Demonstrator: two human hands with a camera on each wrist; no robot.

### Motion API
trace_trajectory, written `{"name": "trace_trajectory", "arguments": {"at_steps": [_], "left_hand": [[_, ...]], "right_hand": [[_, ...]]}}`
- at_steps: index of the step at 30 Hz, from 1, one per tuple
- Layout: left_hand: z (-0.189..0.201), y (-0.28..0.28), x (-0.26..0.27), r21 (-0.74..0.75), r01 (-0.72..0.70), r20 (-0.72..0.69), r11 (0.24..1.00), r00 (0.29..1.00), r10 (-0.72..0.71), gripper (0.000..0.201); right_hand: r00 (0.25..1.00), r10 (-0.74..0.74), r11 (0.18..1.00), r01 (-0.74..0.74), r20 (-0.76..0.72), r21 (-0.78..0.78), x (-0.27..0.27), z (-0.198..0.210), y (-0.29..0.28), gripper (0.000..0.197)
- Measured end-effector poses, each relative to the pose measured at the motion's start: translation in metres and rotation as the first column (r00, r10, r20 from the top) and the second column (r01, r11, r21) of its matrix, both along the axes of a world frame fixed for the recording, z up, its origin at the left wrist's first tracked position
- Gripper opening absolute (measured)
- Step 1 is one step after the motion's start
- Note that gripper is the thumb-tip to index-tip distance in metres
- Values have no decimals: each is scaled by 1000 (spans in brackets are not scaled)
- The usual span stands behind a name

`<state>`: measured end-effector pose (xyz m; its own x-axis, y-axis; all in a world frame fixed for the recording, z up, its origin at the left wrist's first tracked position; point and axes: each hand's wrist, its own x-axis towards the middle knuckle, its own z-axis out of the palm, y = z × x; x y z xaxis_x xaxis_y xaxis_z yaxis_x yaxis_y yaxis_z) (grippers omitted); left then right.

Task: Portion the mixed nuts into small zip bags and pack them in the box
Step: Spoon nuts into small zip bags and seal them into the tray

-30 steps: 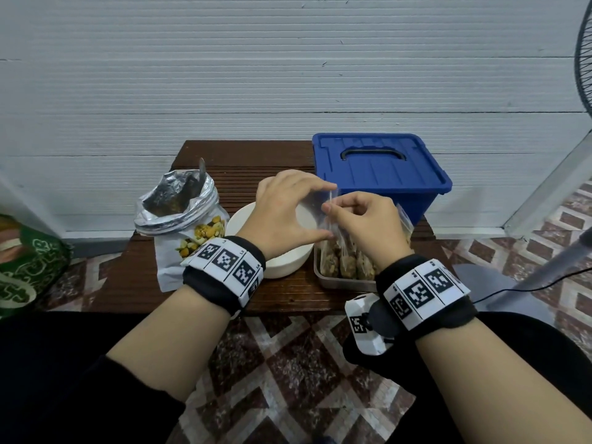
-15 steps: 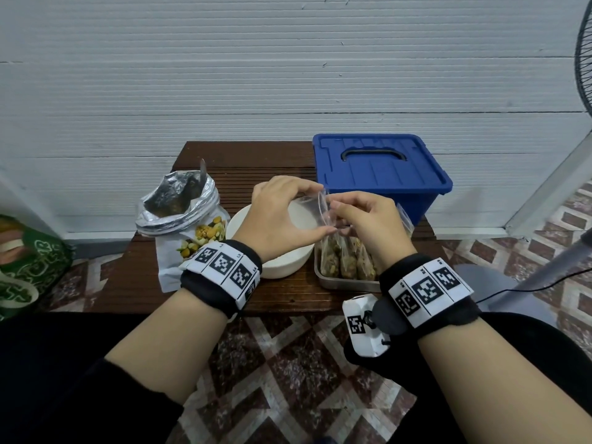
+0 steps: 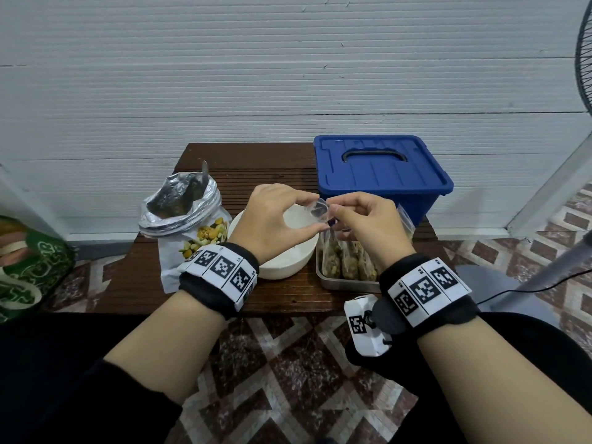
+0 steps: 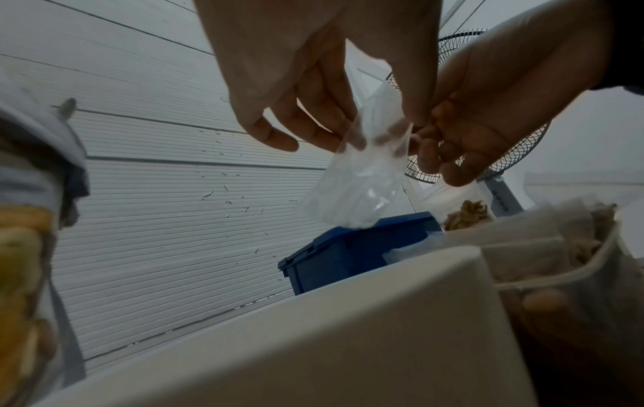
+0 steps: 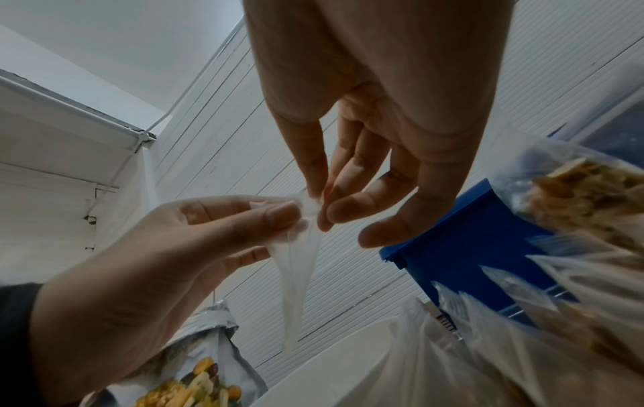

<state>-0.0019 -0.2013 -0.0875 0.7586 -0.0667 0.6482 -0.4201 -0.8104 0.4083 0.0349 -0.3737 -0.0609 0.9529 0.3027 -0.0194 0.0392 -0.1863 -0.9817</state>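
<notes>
The fan (image 3: 583, 52) is cut off; hands hide the white bowl (image 3: 288, 261) partly.

Zip bag (image 3: 320, 210): thin clear plastic film, glossy, creased. Mixed nuts bag (image 3: 179, 206) at the table's left edge: crinkled silver foil lining, reflective; printed outer face, smooth. Bowl (image 3: 288, 267): white, smooth, faint sheen; material cannot be told. Tray (image 3: 339, 282) at the front edge: grey metal, dull sheen, holding filled bags (image 3: 347, 261) of clear glossy plastic. Box (image 3: 381, 174) at the back right corner: blue moulded plastic, semi-gloss, ribbed lid. Table (image 3: 282, 299): dark brown wood, grooved slats, slight sheen. Wrist bands (image 3: 221, 277): black matt cloth with white printed paper-like markers.
</notes>
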Motion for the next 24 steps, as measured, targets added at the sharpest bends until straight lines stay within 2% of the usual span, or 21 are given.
{"name": "trace_trajectory", "arguments": {"at_steps": [3,8,15,19,24], "left_hand": [[3,2,-1,-12,-3,23,1000,1000,4,38],[7,6,-4,-25,-26,-5,999,1000,26,36],[24,20,-15,-263,-82,-79,961,995,63,36],[42,38,-31,-277,-91,-12,957,996,92,39],[71,79,-53,-300,-176,43,937,979,198,38]], "right_hand": [[1000,4,1000,-4,15,-7,0,0,1,8],[1000,3,1000,-3,27,7,0,2,5,14],[998,5,999,-8,56,41,-2,7,13,13],[994,14,1000,-15,105,16,-2,9,25,14],[983,93,996,-94,157,-5,-7,21,59,13]]}}
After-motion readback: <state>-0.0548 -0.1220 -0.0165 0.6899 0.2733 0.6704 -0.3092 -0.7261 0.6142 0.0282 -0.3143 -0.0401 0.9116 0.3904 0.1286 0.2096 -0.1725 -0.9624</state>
